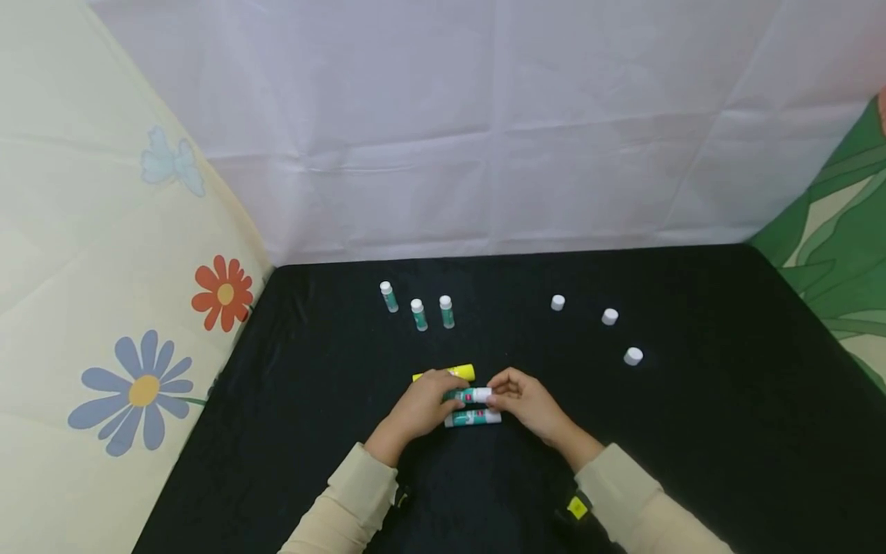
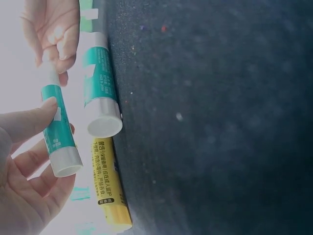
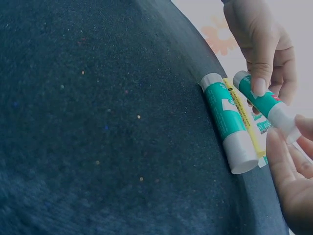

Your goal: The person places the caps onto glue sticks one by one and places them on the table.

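A green-and-white glue stick [image 1: 474, 395] is held level over the black cloth between both hands. My left hand [image 1: 424, 402] grips its green barrel, thumb on one side and fingers on the other, as the left wrist view shows. At its other end, the thumb and fingertips of my right hand [image 1: 531, 409] pinch the white cap [image 3: 282, 117]. Nearer to me a second capped glue stick [image 1: 474, 418] lies on its side on the cloth. Beyond the hands lies a yellow tube [image 1: 462, 372], partly covered by the left hand in the head view.
Three green-and-white glue sticks, among them the leftmost [image 1: 389, 298], stand upright at the back of the black-covered table [image 1: 706, 431]. Three white caps, one of them nearest [image 1: 633, 356], are scattered at the back right. A white curtain [image 1: 443, 154] hangs behind.
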`<state>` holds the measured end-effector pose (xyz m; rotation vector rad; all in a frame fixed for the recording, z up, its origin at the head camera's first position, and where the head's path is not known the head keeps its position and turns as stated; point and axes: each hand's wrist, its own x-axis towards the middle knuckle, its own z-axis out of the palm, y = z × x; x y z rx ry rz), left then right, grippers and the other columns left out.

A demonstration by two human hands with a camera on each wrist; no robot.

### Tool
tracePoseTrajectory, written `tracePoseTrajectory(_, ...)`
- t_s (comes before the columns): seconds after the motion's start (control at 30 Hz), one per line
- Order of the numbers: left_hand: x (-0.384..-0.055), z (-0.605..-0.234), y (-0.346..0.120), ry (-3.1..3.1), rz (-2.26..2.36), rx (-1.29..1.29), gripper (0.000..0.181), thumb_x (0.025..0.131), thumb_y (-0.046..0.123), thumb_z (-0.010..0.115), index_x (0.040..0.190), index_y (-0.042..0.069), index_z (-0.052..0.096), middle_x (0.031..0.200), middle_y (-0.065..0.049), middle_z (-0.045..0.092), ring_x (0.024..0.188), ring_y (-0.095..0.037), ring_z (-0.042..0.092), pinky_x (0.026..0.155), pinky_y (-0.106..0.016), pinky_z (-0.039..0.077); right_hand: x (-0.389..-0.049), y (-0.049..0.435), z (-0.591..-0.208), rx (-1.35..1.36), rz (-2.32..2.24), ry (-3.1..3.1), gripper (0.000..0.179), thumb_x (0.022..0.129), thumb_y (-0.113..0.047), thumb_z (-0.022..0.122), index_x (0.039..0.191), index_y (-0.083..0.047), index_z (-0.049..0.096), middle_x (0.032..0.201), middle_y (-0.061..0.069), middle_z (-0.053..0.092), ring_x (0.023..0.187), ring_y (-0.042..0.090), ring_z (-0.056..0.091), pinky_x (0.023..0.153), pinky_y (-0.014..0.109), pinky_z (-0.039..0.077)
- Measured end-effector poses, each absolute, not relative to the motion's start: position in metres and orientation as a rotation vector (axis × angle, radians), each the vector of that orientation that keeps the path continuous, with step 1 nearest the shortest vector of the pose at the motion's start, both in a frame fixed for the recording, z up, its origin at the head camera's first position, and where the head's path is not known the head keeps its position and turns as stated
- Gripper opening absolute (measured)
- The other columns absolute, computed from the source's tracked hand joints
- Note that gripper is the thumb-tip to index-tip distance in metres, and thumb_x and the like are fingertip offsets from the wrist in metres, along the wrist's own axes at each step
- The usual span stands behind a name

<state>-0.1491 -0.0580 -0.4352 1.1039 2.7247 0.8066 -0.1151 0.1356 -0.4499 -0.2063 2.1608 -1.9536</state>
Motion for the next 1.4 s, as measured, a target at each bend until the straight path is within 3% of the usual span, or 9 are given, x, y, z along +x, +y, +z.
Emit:
tracePoseTrajectory(0.57,-0.1461,-0.4333,-0.0555,2.717,0.800,1.116,0.016,0.080,0.013,0.061,0.095,0.011,0.063,0.092,0.004,0.061,0.084,-0.009,0.053,0.082,-0.028,0.039,-0.1130,0.1346,-0.4488,-0.187,-1.937,2.168,0.021,0.079,-0.002,0.059,0.094,0.010,0.049,0.085,0.011,0.058,0.075,0.011,0.056,0.067,0.024,0.045)
tracePoseTrajectory(1.4,-0.1503,-0.4260,-0.0510,2.758,0.746,1.129,0.020,0.079,0.014,0.062,0.099,0.010,0.064,0.092,0.001,0.061,0.080,-0.011,0.052,0.073,-0.025,0.041,-0.1184,0.1384,-0.4447,-0.199,-1.970,2.157,0.023,0.081,-0.004,0.058,0.095,0.011,0.048,0.087,0.015,0.059,0.073,0.013,0.057,0.067,0.027,0.046)
